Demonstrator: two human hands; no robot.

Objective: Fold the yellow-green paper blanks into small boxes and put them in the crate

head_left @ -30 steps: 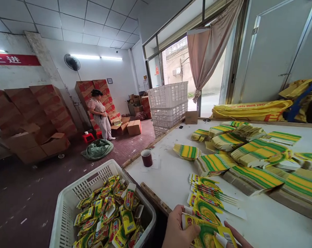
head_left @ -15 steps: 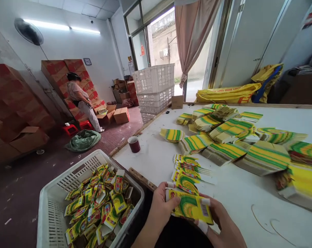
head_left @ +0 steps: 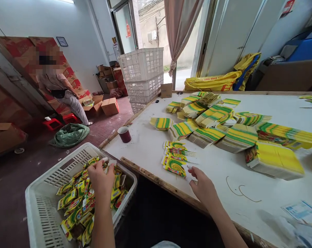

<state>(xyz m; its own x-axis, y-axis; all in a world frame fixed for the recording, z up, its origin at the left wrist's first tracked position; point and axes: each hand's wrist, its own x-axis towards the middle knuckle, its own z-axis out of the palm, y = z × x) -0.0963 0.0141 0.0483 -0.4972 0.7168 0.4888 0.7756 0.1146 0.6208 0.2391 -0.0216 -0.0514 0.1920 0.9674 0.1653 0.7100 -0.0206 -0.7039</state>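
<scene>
My left hand [head_left: 102, 175] is over the white plastic basket [head_left: 32, 206], above the many small yellow-and-green printed cartons [head_left: 73, 205] piled in it. Its thumb and fingers are apart and I see nothing held in them. White tape wraps some fingertips on both hands. On the table, my right hand [head_left: 201, 182] is open, its fingertips at the near end of a row of flat yellow-and-green cartons [head_left: 174, 166]. Whether the fingertips touch the closest carton I cannot tell.
Bundles of flat cartons [head_left: 214, 134] cover the middle of the white table [head_left: 150, 155]. A dark red mug [head_left: 125, 135] stands by its left edge. White crates [head_left: 142, 69] are stacked beyond. A person [head_left: 60, 89] stands at the left near cardboard boxes [head_left: 110, 106].
The carton that both hands held has left them. My left hand has moved left over the basket, and my right hand has gone to the row of flat cartons. The view has shifted.
</scene>
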